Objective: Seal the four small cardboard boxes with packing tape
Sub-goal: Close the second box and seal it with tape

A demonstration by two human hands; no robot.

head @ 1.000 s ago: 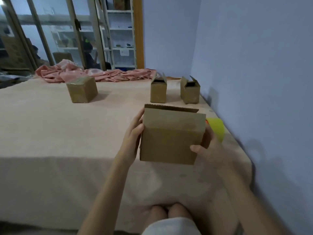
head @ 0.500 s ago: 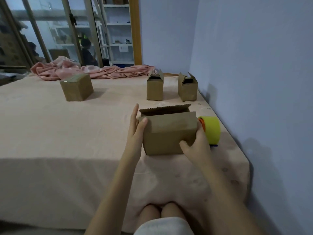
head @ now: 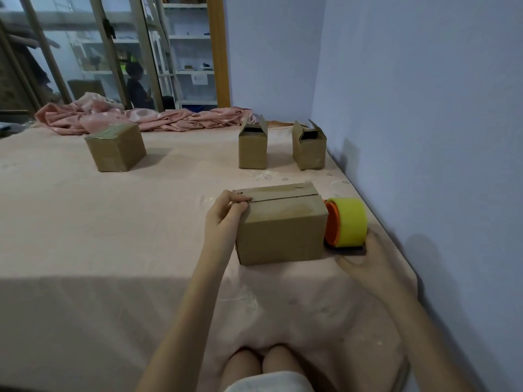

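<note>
Head view. Left hand point(head: 226, 215) curls over the left end of the near box point(head: 280, 227), fingertips pressing the top flaps down at the seam; the flaps lie nearly flat, with a thin gap showing along the seam. Right hand point(head: 365, 258) reaches to the tape dispenser point(head: 345, 222), which sits touching the box's right end; fingers lie under and around its base, but whether they grip it yet I cannot tell. Beyond the hands, two boxes point(head: 253, 147) point(head: 308, 149) stand with flaps up, unsealed. Far to the left of the left hand, one box point(head: 116, 147) looks taped shut. Judgement: one of four done. Risks: flaps spring up if the left hand lifts before tape lands; a one-handed dispenser pull could drag the light box across the cloth point(head: 113, 236); tape may land off the seam.
</note>
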